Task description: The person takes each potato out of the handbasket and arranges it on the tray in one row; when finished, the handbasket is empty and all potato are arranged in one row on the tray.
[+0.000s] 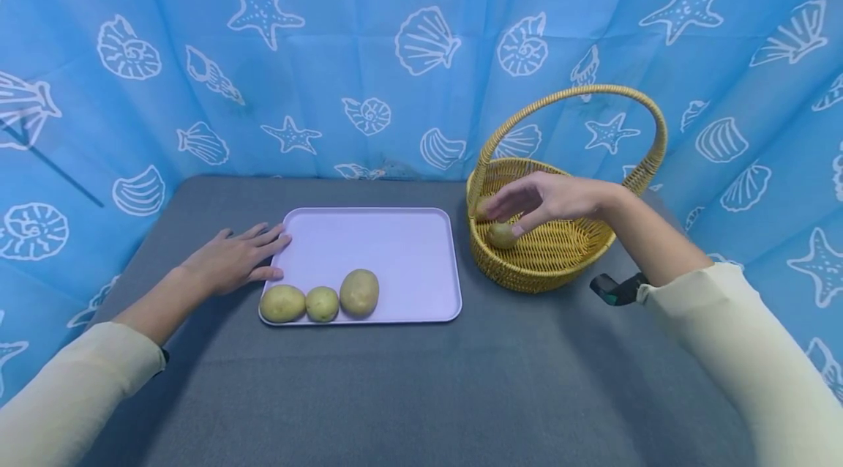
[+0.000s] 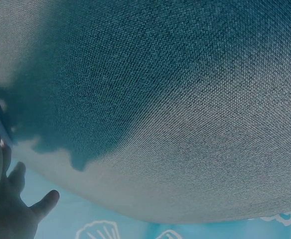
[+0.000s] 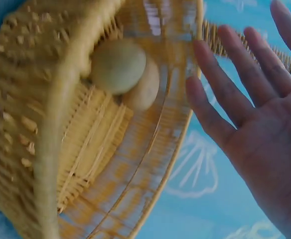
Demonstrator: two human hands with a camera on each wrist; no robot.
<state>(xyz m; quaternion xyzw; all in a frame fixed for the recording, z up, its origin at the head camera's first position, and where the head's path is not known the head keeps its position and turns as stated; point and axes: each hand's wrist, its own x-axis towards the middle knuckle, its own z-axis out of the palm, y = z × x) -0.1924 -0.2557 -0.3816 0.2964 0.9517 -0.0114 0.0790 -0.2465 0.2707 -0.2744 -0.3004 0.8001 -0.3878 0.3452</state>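
A lilac tray [image 1: 395, 247] lies on the grey table with three potatoes [image 1: 323, 302] in a row along its near left edge. My left hand [image 1: 233, 258] rests flat on the table, fingers straight, fingertips touching the tray's left rim. A woven yellow basket [image 1: 546, 262] with an arched handle stands to the right and holds two potatoes [image 1: 502, 234]; they also show in the right wrist view, potatoes [image 3: 123, 69]. My right hand [image 1: 536, 200] hovers over the basket with fingers [image 3: 225, 94] spread and straight, holding nothing.
A blue curtain with shell and starfish prints [image 1: 395, 50] walls in the table on the back and both sides. A dark wrist-worn device [image 1: 615, 288] sits under my right forearm. Grey tabletop [image 1: 421, 394] stretches across the front.
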